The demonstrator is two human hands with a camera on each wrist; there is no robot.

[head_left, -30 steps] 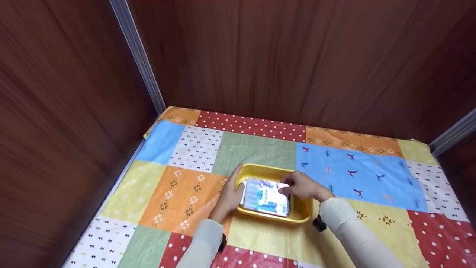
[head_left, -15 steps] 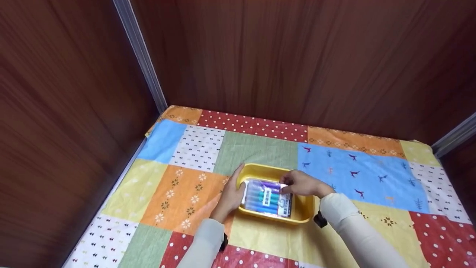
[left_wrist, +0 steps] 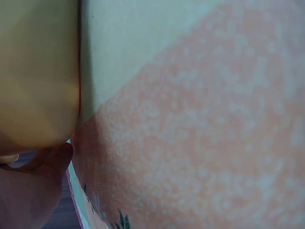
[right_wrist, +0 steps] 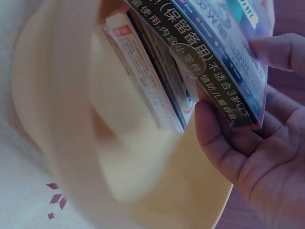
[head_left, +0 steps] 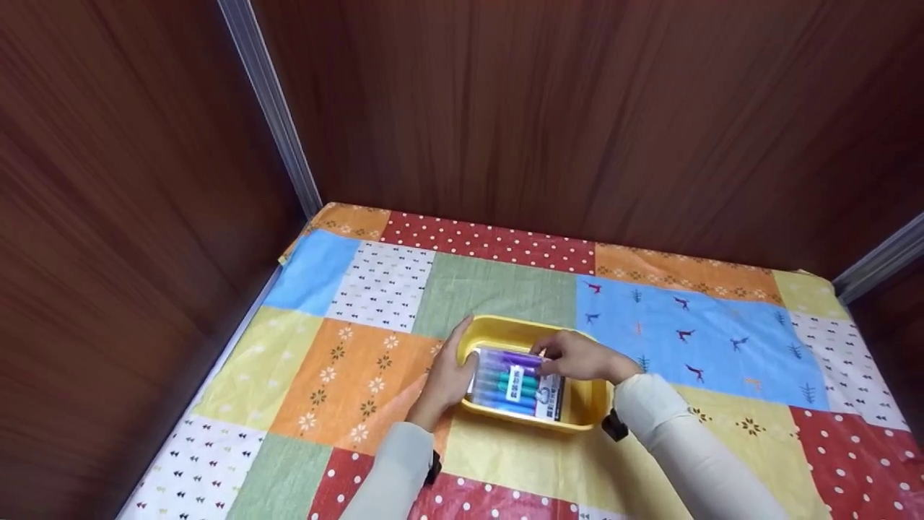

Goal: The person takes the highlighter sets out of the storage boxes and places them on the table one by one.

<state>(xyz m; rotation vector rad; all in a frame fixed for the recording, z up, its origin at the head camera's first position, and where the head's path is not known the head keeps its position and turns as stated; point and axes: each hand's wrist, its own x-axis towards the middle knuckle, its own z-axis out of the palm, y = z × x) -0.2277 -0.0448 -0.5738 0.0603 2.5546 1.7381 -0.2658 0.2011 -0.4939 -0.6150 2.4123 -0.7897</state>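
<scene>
One flat, clear plastic pack of purple, green and blue markers point(head_left: 514, 383) had lost the white glare of one second before, so its contents showed clearly; probably its tilt had changed slightly. It lay within the outline of a rectangular yellow plastic tub point(head_left: 505, 331). The right hand point(head_left: 577, 355) had shifted a little leftward, and its fingers pinched the pack, which was therefore not released. The left hand point(head_left: 447, 372) still gripped the tub's left end. Near the pack, a thin whitish box with a red mark point(right_wrist: 145, 71) was slanted inside the tub.

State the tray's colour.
Yellow. The tray shows best in the head view; it looks paler in the right wrist view.
</scene>
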